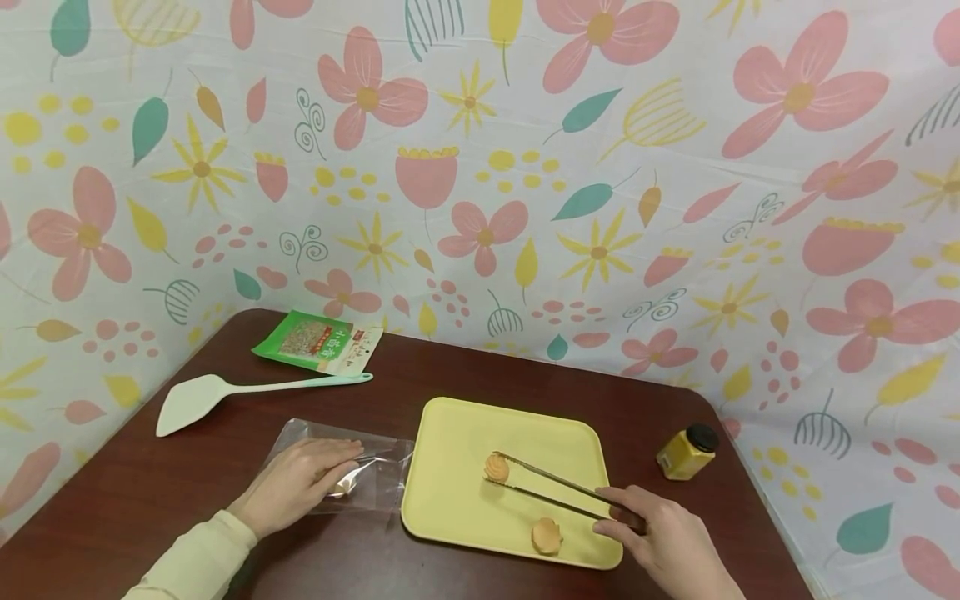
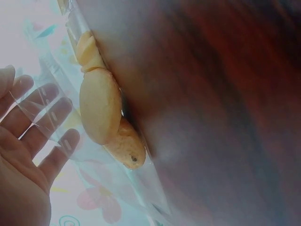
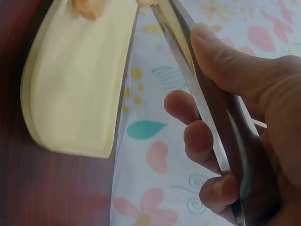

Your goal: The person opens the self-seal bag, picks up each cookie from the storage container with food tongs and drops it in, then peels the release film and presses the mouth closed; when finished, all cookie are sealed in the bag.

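My right hand grips a pair of metal tongs, thumb on one arm and fingers curled round the other. At the far end, the tongs' tips stand on either side of a swirled cookie over the yellow tray. A second cookie lies near the tray's front edge. On the left, my left hand touches a clear plastic bag. The left wrist view shows its fairly straight fingers through the film, beside a swirled cookie, a flat oval one and a dark-spotted one.
A white spatula with a pale green handle lies at the table's left. Behind it is a green and white food packet. A yellow jar with a black lid stands right of the tray. Flower-patterned cloth hangs behind the table.
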### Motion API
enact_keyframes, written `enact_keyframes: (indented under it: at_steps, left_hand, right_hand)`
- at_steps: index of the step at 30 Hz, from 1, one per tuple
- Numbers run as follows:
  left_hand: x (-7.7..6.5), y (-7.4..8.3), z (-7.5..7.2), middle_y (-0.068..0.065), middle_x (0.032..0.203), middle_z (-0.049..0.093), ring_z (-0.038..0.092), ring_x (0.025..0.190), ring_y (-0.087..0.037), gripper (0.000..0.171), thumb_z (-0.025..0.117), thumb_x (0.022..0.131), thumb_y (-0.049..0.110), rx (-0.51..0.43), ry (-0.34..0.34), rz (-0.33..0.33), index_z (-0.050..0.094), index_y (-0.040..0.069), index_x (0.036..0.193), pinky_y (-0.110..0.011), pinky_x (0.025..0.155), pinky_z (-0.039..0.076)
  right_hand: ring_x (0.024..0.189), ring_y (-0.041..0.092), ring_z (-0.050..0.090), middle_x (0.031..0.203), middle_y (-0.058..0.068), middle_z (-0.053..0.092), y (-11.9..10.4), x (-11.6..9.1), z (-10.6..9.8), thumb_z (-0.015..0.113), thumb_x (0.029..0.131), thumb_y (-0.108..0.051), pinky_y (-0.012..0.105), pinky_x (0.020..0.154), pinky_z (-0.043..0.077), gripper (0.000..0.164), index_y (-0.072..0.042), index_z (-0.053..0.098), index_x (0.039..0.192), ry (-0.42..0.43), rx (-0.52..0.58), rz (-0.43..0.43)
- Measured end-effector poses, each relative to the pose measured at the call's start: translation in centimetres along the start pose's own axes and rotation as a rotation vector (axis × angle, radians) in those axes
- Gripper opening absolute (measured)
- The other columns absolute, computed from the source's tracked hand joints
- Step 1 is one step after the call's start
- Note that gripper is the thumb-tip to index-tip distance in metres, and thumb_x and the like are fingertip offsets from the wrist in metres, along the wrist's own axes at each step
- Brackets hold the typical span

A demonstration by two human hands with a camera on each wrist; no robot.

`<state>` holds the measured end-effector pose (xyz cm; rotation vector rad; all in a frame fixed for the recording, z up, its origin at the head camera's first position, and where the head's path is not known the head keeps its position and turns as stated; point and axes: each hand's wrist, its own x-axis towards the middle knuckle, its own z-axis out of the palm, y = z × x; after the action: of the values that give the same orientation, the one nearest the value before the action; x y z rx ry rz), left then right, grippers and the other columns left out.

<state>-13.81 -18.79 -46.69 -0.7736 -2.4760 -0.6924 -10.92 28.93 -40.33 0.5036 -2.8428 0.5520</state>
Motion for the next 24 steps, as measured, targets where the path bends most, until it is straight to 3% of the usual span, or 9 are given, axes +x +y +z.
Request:
enact_keyframes:
  at_steps: [16, 24]
  left_hand:
    - [0.0, -0.1, 0.1, 0.005, 0.111, 0.067, 0.062, 0.101, -0.010, 0.026, 0.070, 0.086, 0.021, 0.002, 0.003, -0.005, 0.072, 0.013, 0.111, -0.036, 0.087, 0.050]
    - [0.0, 0.1, 0.0, 0.005, 0.111, 0.067, 0.062, 0.101, -0.011, 0.026, 0.069, 0.087, 0.022, -0.003, 0.002, -0.018, 0.072, 0.013, 0.111, -0.042, 0.089, 0.049]
  right_hand:
    - [0.055, -0.006, 0.041, 0.074, -0.029, 0.049, -1.6, 1.7, 1.7, 0.073, 0.077, -0.045, 0.017, 0.045, 0.035, 0.033, -0.038, 0.066, 0.108, -0.007, 0.050, -0.149]
    - [0.055, -0.005, 0.042, 0.075, -0.029, 0.049, -2.7, 2.5, 2.4, 0.074, 0.077, -0.042, 0.016, 0.045, 0.037, 0.034, -0.040, 0.065, 0.110, -0.030, 0.074, -0.189]
